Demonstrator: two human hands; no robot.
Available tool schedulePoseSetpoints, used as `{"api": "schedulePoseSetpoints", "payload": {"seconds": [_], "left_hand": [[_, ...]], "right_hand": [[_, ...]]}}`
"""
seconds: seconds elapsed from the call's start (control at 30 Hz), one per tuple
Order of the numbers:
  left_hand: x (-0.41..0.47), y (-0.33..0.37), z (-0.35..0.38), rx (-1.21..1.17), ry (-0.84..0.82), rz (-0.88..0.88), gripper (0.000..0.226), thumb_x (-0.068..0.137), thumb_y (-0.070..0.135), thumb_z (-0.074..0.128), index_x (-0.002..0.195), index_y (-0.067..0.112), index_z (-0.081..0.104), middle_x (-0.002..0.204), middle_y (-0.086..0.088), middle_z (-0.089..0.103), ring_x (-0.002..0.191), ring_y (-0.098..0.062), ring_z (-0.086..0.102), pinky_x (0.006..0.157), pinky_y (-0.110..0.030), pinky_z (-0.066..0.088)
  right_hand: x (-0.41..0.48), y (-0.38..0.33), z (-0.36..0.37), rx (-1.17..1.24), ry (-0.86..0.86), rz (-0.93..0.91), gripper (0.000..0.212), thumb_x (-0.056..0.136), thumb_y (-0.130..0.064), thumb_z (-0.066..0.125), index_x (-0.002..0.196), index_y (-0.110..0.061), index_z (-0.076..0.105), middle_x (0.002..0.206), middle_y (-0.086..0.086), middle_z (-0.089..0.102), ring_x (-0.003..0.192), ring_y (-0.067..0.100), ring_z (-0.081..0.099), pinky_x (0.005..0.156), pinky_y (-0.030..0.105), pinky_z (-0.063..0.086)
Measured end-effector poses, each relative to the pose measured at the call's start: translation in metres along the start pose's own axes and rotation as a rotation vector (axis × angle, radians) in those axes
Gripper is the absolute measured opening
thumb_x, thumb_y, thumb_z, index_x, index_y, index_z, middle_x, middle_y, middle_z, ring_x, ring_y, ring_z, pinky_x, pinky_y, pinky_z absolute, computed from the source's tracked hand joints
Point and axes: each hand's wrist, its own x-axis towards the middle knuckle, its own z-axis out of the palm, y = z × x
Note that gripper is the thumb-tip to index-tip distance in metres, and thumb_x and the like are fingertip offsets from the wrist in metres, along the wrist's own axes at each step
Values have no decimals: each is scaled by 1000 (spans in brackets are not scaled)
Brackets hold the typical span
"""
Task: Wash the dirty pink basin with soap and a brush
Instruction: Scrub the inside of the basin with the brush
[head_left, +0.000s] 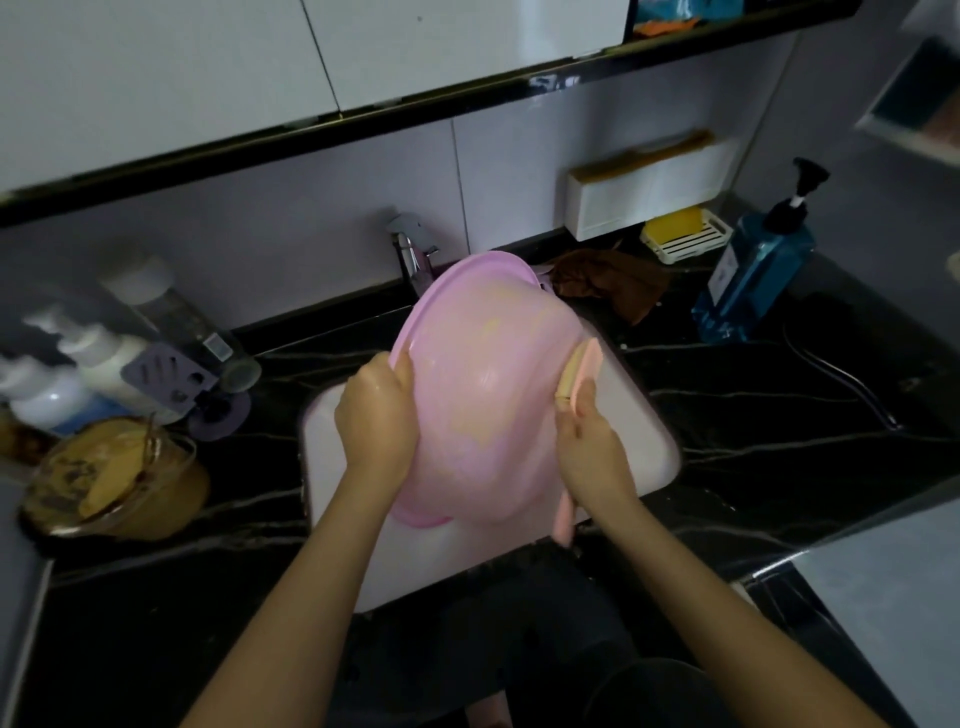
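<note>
The pink basin (488, 384) is turned bottom-up and tilted over the white sink (649, 415), its outside streaked with yellowish grime and suds. My left hand (376, 415) grips its left rim, thumb over the edge. My right hand (589, 447) holds a pink brush (582, 371) with pale bristles pressed against the basin's right side; the brush handle pokes out below my wrist. A yellow soap bar (672, 222) lies in a white dish at the back right.
The tap (413, 254) stands behind the basin. A brown cloth (608, 280) and a blue pump bottle (753, 270) sit at the right on the black counter. White pump bottles (67, 374) and a dirty glass bowl (114, 478) stand at the left.
</note>
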Motion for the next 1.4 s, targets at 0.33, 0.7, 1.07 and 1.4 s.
{"api": "schedulePoseSetpoints", "payload": {"seconds": [0.33, 0.7, 1.07, 1.4], "left_hand": [[9, 0, 1, -128, -76, 36, 42, 100, 36, 37, 68, 9, 45, 69, -13, 53, 73, -41, 57, 62, -39, 40], [19, -10, -3, -135, -125, -4, 49, 99, 40, 37, 55, 18, 36, 57, -1, 43, 69, -38, 55, 58, -32, 32], [34, 4, 3, -174, -255, 65, 50, 100, 33, 38, 53, 18, 34, 52, 2, 39, 49, -16, 35, 56, -31, 29], [18, -11, -6, -263, -287, 13, 42, 93, 36, 36, 54, 21, 35, 54, 6, 41, 54, -13, 38, 55, -30, 31]], "right_hand": [[-62, 37, 4, -389, 124, -804, 60, 94, -45, 33, 148, -42, 7, 47, -3, 52, 35, 14, 47, 36, 25, 35], [-69, 37, -6, -601, 122, -822, 65, 87, -38, 43, 147, -25, 23, 38, -6, 43, 27, 11, 38, 38, 17, 18], [-70, 44, 1, -675, 26, -890, 55, 88, -37, 47, 140, -33, 33, 45, -6, 50, 31, 12, 41, 33, 20, 28], [-7, -49, -47, -572, 170, -665, 50, 99, -45, 32, 147, -37, 23, 53, 2, 41, 46, 25, 51, 42, 31, 37]]}}
